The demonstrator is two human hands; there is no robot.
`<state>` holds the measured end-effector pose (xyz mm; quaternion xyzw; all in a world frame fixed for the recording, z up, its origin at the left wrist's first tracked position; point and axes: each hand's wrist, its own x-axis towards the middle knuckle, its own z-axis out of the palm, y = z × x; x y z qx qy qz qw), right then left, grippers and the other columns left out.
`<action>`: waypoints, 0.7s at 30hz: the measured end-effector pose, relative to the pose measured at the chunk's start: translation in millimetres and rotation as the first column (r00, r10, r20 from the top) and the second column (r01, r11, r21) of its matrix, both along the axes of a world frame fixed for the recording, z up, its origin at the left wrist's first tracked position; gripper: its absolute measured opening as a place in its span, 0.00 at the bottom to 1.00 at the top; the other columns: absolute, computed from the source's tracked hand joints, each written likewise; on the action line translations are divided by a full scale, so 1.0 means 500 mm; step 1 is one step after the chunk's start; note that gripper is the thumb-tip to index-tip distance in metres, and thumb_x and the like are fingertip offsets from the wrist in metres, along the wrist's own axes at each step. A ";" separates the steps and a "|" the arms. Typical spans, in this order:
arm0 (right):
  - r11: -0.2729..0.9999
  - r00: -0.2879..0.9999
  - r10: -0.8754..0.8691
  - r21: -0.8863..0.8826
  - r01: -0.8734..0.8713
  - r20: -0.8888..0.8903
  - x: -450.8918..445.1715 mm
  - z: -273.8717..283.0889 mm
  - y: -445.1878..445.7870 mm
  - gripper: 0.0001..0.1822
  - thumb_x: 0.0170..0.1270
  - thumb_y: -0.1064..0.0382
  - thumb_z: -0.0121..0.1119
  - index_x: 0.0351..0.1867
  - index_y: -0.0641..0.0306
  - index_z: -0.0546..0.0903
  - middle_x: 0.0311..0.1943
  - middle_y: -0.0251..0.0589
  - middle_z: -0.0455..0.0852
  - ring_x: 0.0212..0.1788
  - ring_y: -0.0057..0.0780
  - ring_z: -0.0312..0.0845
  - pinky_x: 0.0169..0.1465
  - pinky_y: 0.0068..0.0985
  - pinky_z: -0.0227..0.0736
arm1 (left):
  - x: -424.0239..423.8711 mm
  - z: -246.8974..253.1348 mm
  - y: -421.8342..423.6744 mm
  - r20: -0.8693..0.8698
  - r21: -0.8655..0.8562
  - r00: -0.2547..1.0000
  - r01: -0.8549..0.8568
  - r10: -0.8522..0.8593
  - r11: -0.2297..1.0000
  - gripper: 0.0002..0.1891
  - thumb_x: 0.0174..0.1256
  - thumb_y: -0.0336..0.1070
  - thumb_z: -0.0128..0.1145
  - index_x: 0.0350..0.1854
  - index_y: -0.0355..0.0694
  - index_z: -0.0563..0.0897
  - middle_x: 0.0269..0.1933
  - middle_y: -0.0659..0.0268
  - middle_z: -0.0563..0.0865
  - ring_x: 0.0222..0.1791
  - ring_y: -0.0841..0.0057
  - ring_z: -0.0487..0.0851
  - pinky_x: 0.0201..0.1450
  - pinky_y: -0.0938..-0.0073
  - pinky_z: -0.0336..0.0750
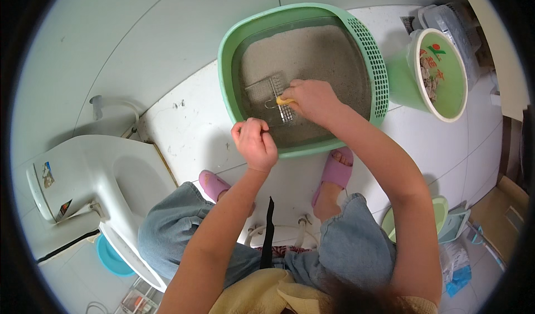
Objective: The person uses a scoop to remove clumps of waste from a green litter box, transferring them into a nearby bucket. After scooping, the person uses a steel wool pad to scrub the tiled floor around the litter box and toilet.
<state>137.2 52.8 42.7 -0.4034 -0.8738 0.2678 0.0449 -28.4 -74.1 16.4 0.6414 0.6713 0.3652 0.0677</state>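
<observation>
A green plastic litter box (pixel 225 78) stands on the floor in front of me, with a perforated panel along its right side. Grey-brown cat litter (pixel 309 46) covers its bottom, darker towards the right and front. My right hand (pixel 315 98) is closed around the yellow handle of a metal slotted litter scoop (pixel 285 112). The scoop's wire grid rests at the litter's surface, left of the middle. At the box's front left corner, my left hand (pixel 256 142) grips the rim, fingers curled over it.
A light green waste bin (pixel 401 82) with crumpled waste inside stands right of the box. A white toilet (pixel 100 172) is at my left, a blue basin (pixel 110 255) beyond it. Green basins (pixel 439 213) and a cardboard box (pixel 501 209) lie at lower right. The wall (pixel 175 30) rises behind.
</observation>
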 end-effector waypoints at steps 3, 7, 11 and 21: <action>0.995 0.972 -0.097 0.003 0.099 0.215 0.022 0.007 0.042 0.07 0.61 0.59 0.61 0.37 0.50 0.88 0.38 0.38 0.88 0.44 0.41 0.86 0.44 0.41 0.80 | -0.020 -0.043 -0.018 -0.108 0.022 0.994 -0.012 0.014 1.000 0.05 0.57 0.27 0.53 0.34 0.37 0.81 0.34 0.58 0.82 0.35 0.59 0.79 0.45 0.58 0.71; 0.967 0.937 -0.240 0.151 0.206 0.253 0.126 0.096 0.068 0.09 0.61 0.58 0.62 0.39 0.48 0.90 0.37 0.39 0.88 0.43 0.42 0.85 0.43 0.40 0.80 | -0.023 -0.035 -0.018 -0.118 0.016 0.993 -0.011 0.013 1.000 0.06 0.60 0.30 0.55 0.37 0.37 0.82 0.35 0.56 0.83 0.36 0.57 0.80 0.41 0.56 0.72; 0.993 0.971 -0.109 0.071 0.096 0.213 0.141 0.148 0.016 0.10 0.58 0.62 0.64 0.41 0.46 0.90 0.36 0.37 0.86 0.44 0.41 0.84 0.44 0.39 0.79 | -0.027 -0.039 -0.023 -0.089 0.038 0.996 -0.001 0.004 0.999 0.07 0.60 0.31 0.56 0.38 0.38 0.83 0.35 0.57 0.83 0.36 0.57 0.80 0.41 0.56 0.72; 0.948 0.917 -0.257 0.265 0.178 0.306 0.187 0.117 0.030 0.14 0.59 0.66 0.60 0.43 0.43 0.90 0.37 0.33 0.85 0.44 0.38 0.83 0.44 0.34 0.80 | -0.020 -0.028 -0.017 -0.153 -0.053 0.988 -0.002 -0.006 0.999 0.07 0.59 0.30 0.57 0.39 0.38 0.83 0.37 0.57 0.83 0.37 0.58 0.81 0.42 0.57 0.73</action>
